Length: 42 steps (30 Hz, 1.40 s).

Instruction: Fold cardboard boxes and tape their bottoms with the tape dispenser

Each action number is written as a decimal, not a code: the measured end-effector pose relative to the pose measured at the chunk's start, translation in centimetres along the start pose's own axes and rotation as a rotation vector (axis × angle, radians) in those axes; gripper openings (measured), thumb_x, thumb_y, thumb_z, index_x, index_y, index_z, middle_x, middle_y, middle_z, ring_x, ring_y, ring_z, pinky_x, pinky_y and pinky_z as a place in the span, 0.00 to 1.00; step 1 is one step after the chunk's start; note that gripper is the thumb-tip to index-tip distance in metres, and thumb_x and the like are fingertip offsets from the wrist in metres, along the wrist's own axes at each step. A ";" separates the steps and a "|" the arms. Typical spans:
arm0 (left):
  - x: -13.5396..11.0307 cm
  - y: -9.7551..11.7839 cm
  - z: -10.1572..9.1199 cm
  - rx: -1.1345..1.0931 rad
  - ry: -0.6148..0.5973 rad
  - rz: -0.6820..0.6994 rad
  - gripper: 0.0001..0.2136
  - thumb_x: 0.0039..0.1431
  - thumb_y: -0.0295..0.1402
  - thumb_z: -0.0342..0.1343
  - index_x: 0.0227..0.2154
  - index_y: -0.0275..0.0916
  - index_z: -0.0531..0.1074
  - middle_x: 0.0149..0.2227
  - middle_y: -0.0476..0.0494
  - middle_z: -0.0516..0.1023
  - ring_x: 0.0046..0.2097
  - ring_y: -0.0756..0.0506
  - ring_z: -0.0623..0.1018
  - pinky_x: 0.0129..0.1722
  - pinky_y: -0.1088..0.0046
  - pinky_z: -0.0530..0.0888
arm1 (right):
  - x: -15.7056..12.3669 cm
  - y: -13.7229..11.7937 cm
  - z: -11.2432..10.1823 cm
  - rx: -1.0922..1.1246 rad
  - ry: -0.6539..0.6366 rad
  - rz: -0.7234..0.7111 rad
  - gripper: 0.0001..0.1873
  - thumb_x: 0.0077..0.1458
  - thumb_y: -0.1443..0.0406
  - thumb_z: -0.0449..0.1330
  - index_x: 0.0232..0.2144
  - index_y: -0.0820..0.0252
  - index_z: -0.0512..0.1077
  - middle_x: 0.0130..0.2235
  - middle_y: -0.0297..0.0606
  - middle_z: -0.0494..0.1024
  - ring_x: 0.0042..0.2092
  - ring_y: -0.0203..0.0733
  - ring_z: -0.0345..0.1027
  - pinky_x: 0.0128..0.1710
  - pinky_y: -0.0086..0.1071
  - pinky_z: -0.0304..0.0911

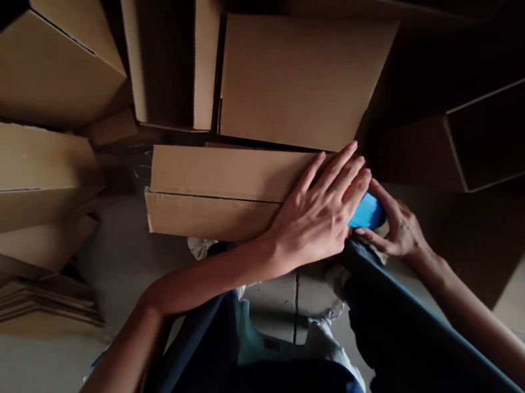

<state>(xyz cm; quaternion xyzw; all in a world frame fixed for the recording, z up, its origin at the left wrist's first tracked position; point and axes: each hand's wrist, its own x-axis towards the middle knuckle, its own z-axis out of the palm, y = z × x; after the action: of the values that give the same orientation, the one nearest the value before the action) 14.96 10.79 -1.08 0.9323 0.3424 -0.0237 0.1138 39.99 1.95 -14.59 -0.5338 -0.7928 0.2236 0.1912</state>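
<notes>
Carton (222, 170), one, narrow and closed, is seen on the floor (124, 248) ahead of two dark-trousered legs (423, 331); one dark line is traced lengthwise along it. Hands, two. Left hand (319, 217) is laid flat on the carton's right portion, fingers stretched out and nearly together, nothing grasped. One blue object (368, 212), partly hidden, is held between thumb and fingers of the right hand (402, 226), just beside the left hand's fingers at the carton's right end; whether the carton is touched by it cannot be told. At least six larger boxes (51, 64) are counted around. One stack of flattened cardboard (33, 308) is noted at left, sheets several, exact number not readable.
</notes>
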 end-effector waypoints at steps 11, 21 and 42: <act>0.0 0.0 -0.3 0.001 0.037 -0.024 0.28 0.67 0.30 0.46 0.68 0.28 0.64 0.72 0.36 0.64 0.76 0.39 0.55 0.74 0.52 0.53 | 0.5 -3.4 -3.2 0.072 0.121 0.039 0.42 0.60 0.49 0.67 0.71 0.53 0.63 0.54 0.46 0.82 0.44 0.51 0.83 0.41 0.34 0.79; 0.1 0.3 0.3 0.046 0.024 -0.023 0.30 0.67 0.32 0.47 0.70 0.27 0.61 0.73 0.33 0.61 0.76 0.34 0.54 0.74 0.47 0.53 | 2.5 -11.4 -9.9 -0.357 -0.019 0.314 0.40 0.61 0.33 0.49 0.68 0.36 0.65 0.40 0.37 0.86 0.24 0.55 0.76 0.13 0.39 0.58; 1.0 0.4 1.5 0.093 0.092 -0.055 0.30 0.70 0.34 0.45 0.71 0.24 0.59 0.73 0.32 0.61 0.75 0.35 0.56 0.73 0.51 0.55 | 6.7 -17.8 -11.5 -0.508 -0.330 0.595 0.33 0.62 0.48 0.62 0.66 0.50 0.69 0.36 0.40 0.86 0.25 0.45 0.75 0.24 0.28 0.42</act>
<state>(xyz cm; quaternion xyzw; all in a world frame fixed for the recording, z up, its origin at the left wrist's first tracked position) 16.08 10.81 -2.55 0.9269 0.3714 0.0000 0.0540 30.22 4.06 5.28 -0.7267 -0.6540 0.1489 -0.1487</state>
